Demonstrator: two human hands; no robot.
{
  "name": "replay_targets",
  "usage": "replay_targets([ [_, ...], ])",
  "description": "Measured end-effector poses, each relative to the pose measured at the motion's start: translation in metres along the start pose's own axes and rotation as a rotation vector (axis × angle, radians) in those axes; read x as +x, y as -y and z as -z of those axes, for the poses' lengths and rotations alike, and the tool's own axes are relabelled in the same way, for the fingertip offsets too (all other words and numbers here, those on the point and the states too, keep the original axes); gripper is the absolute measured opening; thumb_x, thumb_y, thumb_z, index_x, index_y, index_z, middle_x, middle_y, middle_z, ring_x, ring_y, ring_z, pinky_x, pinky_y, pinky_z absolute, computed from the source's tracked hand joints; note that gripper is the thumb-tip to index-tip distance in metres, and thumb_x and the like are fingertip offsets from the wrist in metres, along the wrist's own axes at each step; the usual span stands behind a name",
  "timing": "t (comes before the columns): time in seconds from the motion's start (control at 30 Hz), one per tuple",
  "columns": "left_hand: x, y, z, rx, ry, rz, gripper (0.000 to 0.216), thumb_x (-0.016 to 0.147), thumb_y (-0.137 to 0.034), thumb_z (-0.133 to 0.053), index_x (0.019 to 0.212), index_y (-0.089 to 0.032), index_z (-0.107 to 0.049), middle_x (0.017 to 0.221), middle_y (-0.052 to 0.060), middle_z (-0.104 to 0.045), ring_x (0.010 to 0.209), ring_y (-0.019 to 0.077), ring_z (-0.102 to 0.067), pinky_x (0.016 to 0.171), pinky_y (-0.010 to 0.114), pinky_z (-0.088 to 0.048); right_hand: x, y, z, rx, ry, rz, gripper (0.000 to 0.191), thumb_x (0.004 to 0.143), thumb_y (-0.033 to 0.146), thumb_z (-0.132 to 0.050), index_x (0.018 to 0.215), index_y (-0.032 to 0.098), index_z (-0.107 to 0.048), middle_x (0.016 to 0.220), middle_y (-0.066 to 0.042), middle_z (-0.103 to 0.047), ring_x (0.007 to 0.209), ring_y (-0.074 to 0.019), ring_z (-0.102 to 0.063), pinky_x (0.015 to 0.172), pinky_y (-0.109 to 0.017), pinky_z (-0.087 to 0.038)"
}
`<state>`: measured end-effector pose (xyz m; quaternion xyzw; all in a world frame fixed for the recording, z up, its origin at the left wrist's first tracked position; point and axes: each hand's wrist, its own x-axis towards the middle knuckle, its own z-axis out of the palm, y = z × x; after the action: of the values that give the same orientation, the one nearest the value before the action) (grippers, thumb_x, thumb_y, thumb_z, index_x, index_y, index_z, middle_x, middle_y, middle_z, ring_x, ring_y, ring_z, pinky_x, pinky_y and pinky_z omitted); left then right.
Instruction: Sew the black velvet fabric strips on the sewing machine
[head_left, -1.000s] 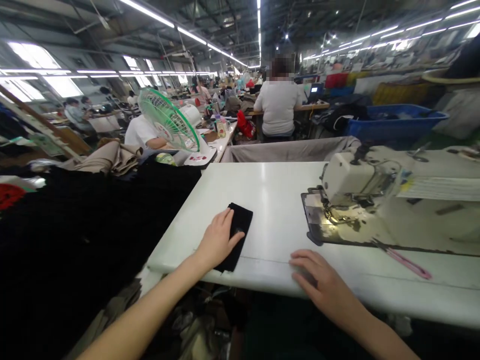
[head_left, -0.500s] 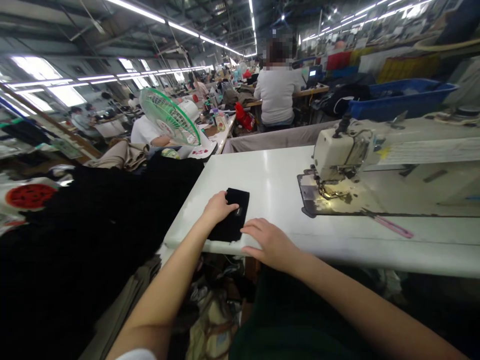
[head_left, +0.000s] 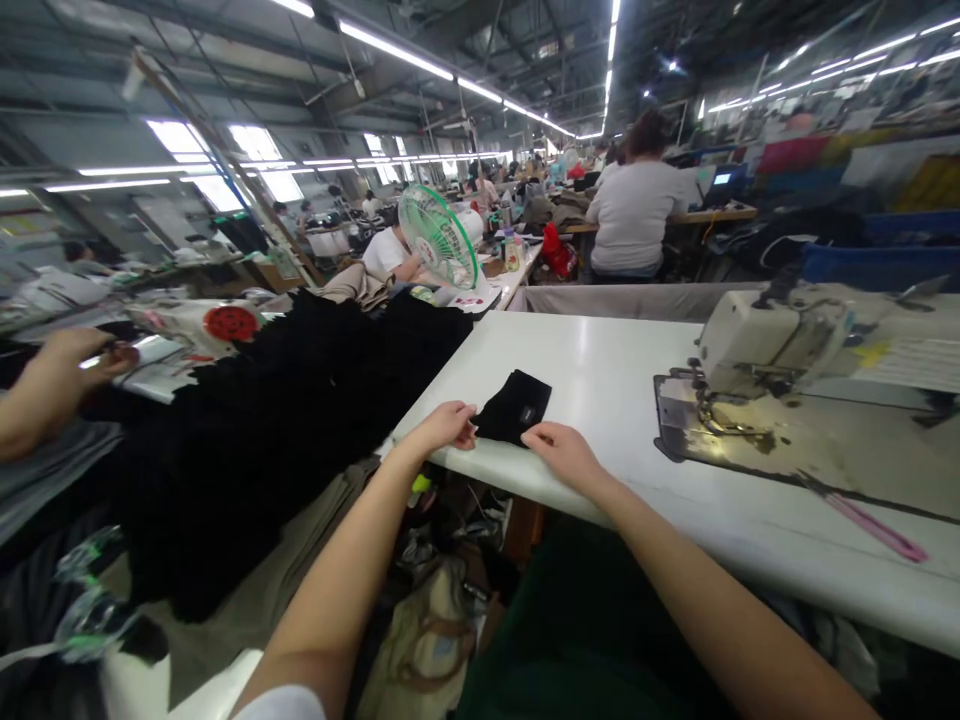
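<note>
A small piece of black fabric [head_left: 516, 402] with a little dark label lies on the white sewing table [head_left: 570, 345], close to its front edge. My left hand [head_left: 448, 427] pinches the left end of the fabric with closed fingers. At the near right corner, my right hand [head_left: 561, 450] has its thumb and fingertips pressed together on the fabric's edge. A sewing machine [head_left: 757, 350] stands on the table to the right. In front of it lies a pink tool [head_left: 874, 525] with thin metal tips.
Left of the table is a large heap of black cloth [head_left: 300, 400]. Another person's hand [head_left: 82, 370] reaches in at far left, near a machine with a red disc [head_left: 231, 323]. Beyond are a green fan [head_left: 439, 235] and a seated person [head_left: 639, 205].
My view has turned left. My left hand has moved from atop the fabric to its left end; my right hand's fingers have closed at the near corner. The fabric has turned and looks shorter.
</note>
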<state>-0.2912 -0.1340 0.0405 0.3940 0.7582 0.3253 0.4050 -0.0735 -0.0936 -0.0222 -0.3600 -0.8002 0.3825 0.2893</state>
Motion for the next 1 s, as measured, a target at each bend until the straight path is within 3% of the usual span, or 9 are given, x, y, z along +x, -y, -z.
replay_targets([
  [0.2,-0.030,0.008,-0.018,-0.425,0.114,-0.015,0.011,0.094,-0.025,-0.055,0.095,-0.015,-0.058,0.085,0.009,-0.072,0.072,0.0153,-0.074,0.079,0.026,-0.060,0.001,-0.003,0.011,0.164,0.020,-0.089,0.032,0.083,0.042,-0.052,0.071,0.019,-0.070,0.073,-0.002,-0.071,0.073,-0.0198,-0.064,0.072,-0.030,-0.047],
  [0.37,-0.033,0.002,-0.025,-0.565,0.134,-0.051,0.016,0.088,-0.026,-0.067,0.097,-0.017,-0.058,0.080,0.004,-0.069,0.062,0.0121,-0.071,0.068,0.022,-0.060,0.003,-0.003,0.016,0.229,-0.011,-0.133,0.035,0.081,0.047,-0.053,0.068,0.018,-0.067,0.066,-0.003,-0.069,0.067,-0.0191,-0.062,0.069,-0.031,-0.049],
  [0.63,-0.018,-0.001,-0.029,-0.551,0.149,-0.038,0.009,0.092,-0.027,-0.060,0.095,-0.018,-0.059,0.072,0.000,-0.063,0.059,0.0148,-0.070,0.060,0.024,-0.059,0.004,-0.008,0.019,0.260,-0.039,-0.161,0.041,0.080,0.055,-0.055,0.069,0.018,-0.068,0.064,-0.003,-0.067,0.062,-0.0184,-0.059,0.065,-0.031,-0.049],
  [0.9,-0.012,0.015,-0.024,-0.463,0.177,0.021,0.040,0.085,-0.055,-0.065,0.090,-0.017,-0.059,0.076,0.002,-0.062,0.065,0.0204,-0.072,0.064,0.034,-0.062,0.000,-0.012,0.013,0.231,-0.156,-0.137,0.041,0.087,0.053,-0.051,0.081,0.017,-0.072,0.076,-0.006,-0.070,0.074,-0.0225,-0.062,0.073,-0.033,-0.048],
  [1.0,-0.008,0.014,-0.026,-0.396,0.152,-0.007,0.035,0.076,-0.045,-0.078,0.081,-0.016,-0.058,0.072,-0.001,-0.058,0.062,0.0146,-0.066,0.066,0.031,-0.062,0.001,-0.015,0.012,0.221,-0.159,-0.134,0.038,0.086,0.049,-0.055,0.078,0.017,-0.073,0.076,-0.006,-0.072,0.074,-0.0230,-0.064,0.071,-0.032,-0.049],
])
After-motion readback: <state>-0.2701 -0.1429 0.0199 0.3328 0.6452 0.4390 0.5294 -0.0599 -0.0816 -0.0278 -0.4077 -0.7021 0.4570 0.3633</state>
